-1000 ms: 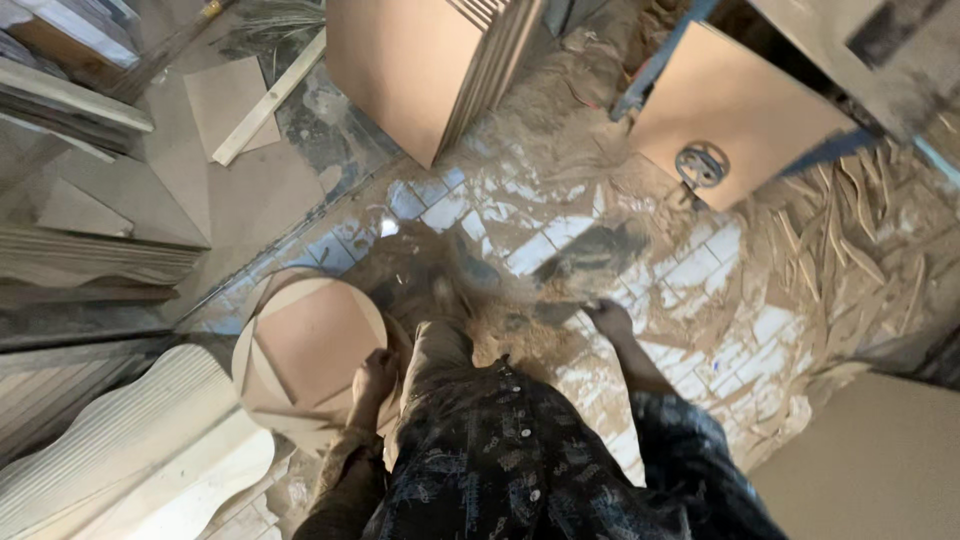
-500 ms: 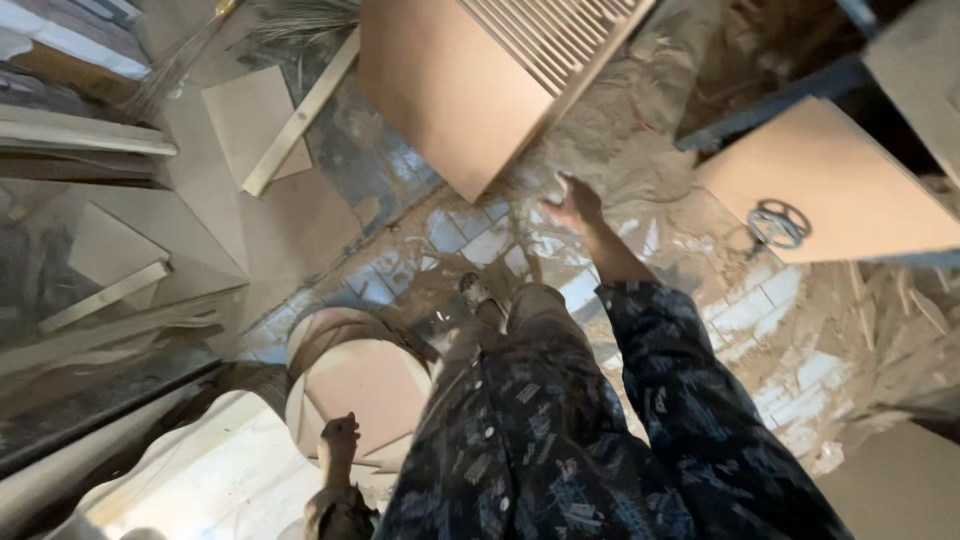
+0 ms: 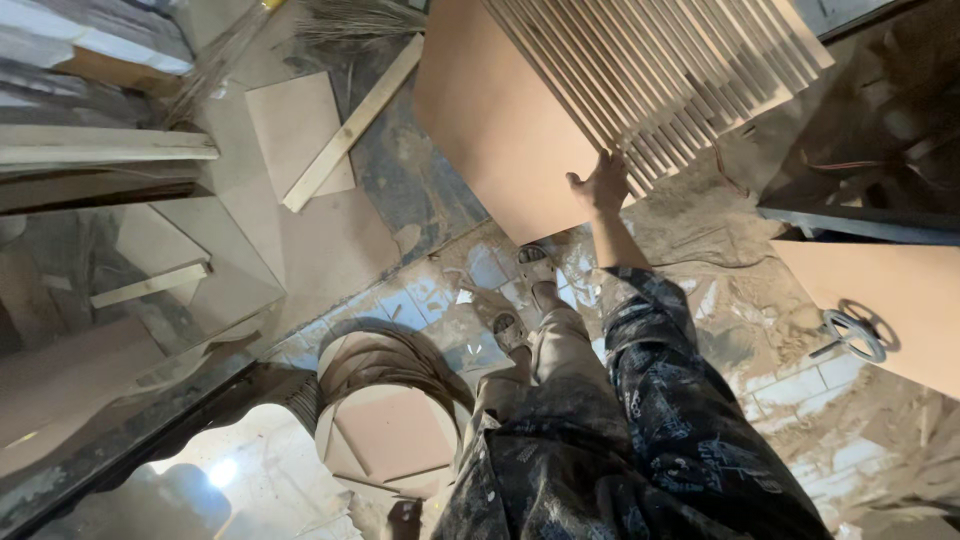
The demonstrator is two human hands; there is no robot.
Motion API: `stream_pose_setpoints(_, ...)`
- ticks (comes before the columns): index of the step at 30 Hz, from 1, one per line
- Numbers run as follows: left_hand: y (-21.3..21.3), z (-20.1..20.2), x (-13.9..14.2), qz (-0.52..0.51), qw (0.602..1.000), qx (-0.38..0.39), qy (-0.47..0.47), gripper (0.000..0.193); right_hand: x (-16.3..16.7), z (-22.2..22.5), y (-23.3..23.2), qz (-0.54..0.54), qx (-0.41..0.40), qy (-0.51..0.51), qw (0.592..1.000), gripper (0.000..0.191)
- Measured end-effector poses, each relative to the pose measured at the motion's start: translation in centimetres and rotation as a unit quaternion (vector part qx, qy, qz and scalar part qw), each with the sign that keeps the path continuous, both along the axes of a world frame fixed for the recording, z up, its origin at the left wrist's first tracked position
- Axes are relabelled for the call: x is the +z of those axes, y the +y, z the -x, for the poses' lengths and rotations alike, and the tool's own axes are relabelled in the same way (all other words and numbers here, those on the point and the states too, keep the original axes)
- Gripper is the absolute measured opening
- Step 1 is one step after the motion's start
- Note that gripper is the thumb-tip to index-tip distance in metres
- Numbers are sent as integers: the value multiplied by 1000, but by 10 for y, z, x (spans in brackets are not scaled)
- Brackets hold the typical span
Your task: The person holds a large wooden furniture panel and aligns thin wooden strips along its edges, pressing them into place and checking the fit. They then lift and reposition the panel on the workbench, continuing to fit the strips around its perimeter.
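The right hand (image 3: pixel 603 183) reaches forward with its fingers curled onto the lower edge of a slatted panel (image 3: pixel 660 70), a board with many thin parallel strips that leans tilted at the top of the view. Just beside it on the left, touching or overlapping it, stands a plain flat board (image 3: pixel 490 110) whose lower corner comes down to the floor near the person's sandalled feet (image 3: pixel 520 300). Whether the fingers wrap behind the slatted panel's edge cannot be told.

The left hand (image 3: pixel 405 518) hangs low at the bottom edge of the view, dark and blurred; how far it is open cannot be told. It is near a stack of round discs (image 3: pixel 385 400) lying flat on the floor, with a squarish piece on top.

The tiled floor (image 3: pixel 780 380) is thick with sawdust, and the open strip runs from the feet toward the right. To the right, a flat worktop (image 3: pixel 890 290) carries a small metal handwheel (image 3: pixel 852 333) near its left edge. On the left, boards and offcuts (image 3: pixel 300 130) and a wooden batten (image 3: pixel 352 125) crowd the floor, and a long wooden beam (image 3: pixel 100 150) juts in from the left edge.
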State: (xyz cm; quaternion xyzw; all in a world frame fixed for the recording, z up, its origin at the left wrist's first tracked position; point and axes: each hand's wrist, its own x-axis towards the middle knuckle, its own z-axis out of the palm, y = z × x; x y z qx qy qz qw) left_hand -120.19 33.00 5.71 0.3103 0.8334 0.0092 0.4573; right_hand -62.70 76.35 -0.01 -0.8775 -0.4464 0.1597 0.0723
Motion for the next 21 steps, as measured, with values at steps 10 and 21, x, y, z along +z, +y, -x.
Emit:
stream_pose_setpoints(10, 134, -30, 20, -40, 997, 22, -67, 30, -17, 44, 32, 102, -27, 49, 993, 58)
stream_pose_setpoints(21, 235, -15, 20, -135, 943, -305, -2, 39, 53, 118, -27, 10, 92, 194, 977, 20)
